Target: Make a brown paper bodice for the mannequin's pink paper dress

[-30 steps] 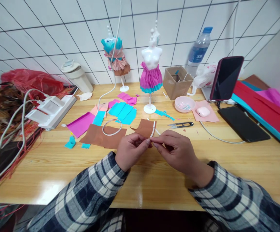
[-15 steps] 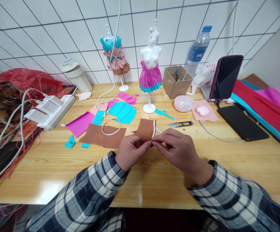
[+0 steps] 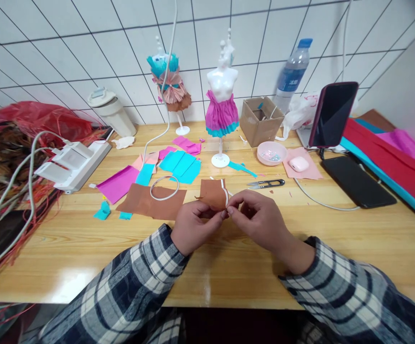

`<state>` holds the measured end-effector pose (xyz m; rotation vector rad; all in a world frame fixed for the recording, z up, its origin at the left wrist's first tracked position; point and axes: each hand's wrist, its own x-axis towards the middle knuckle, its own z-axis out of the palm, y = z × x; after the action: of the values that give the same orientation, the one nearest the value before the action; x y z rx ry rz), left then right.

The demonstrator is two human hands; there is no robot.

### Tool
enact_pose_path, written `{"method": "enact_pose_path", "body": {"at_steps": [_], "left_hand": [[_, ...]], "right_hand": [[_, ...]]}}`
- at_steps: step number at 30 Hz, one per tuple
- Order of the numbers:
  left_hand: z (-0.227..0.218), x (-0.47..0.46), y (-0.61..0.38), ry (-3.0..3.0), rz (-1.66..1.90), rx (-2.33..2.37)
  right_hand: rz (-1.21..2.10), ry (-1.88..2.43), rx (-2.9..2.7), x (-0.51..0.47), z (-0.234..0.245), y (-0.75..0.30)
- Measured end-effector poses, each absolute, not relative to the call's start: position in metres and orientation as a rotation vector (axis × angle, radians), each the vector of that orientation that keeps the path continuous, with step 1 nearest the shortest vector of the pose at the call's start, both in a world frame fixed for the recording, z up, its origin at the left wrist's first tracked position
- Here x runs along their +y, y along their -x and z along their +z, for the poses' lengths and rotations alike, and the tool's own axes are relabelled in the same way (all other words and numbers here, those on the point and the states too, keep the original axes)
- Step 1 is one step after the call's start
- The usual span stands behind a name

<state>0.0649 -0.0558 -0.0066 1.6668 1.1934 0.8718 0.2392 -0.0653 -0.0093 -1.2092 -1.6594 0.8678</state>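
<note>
A small piece of brown crepe paper (image 3: 212, 192) is pinched between the thumb and fingers of my left hand (image 3: 195, 225). Along its right edge runs a narrow white strip that looks like double-sided tape (image 3: 225, 191). Thumb and forefinger of my right hand (image 3: 259, 220) pinch the near end of that strip, right beside the left thumb tip. A larger brown paper sheet (image 3: 139, 203) lies left of my hands, with a white ring (image 3: 164, 198) on it. Black thread snips (image 3: 267, 184) rest beyond my right hand.
Behind stand a mannequin in a pink skirt (image 3: 222, 117) and a second dressed mannequin (image 3: 173, 88). Blue paper pieces (image 3: 182, 165), a cardboard box (image 3: 261, 126), a pink bowl (image 3: 272, 154) and a phone (image 3: 358, 181) sit around. A power strip (image 3: 74, 165) with cables lies left.
The brown paper piece has tilted and curled slightly, its far edge shifting left. My right fingertips have moved slightly right along with the strip's near end. The left hand stays nearly still.
</note>
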Motion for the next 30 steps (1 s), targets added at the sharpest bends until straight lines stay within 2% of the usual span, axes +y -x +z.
{"method": "enact_pose_path", "body": {"at_steps": [5, 10, 15, 21, 26, 30], "left_hand": [[-0.008, -0.051, -0.059, -1.598, 0.961, 0.952], [-0.007, -0.050, -0.060, -1.007, 0.985, 0.702], [0.005, -0.044, -0.052, -0.618, 1.025, 0.494], [0.014, -0.035, -0.036, -0.495, 1.063, 0.394], [0.011, -0.035, -0.031, -0.529, 1.094, 0.478], [0.012, -0.036, -0.030, -0.589, 1.098, 0.544]], "right_hand": [[1.328, 1.164, -1.258, -0.057, -0.012, -0.241], [1.560, 1.145, -0.846, -0.046, -0.016, -0.245], [1.591, 1.078, -0.543, -0.038, -0.018, -0.251], [1.585, 0.827, -0.188, -0.029, -0.022, -0.263], [1.532, 0.683, -0.245, -0.021, -0.021, -0.282], [1.626, 0.707, -0.314, -0.021, -0.015, -0.287]]}}
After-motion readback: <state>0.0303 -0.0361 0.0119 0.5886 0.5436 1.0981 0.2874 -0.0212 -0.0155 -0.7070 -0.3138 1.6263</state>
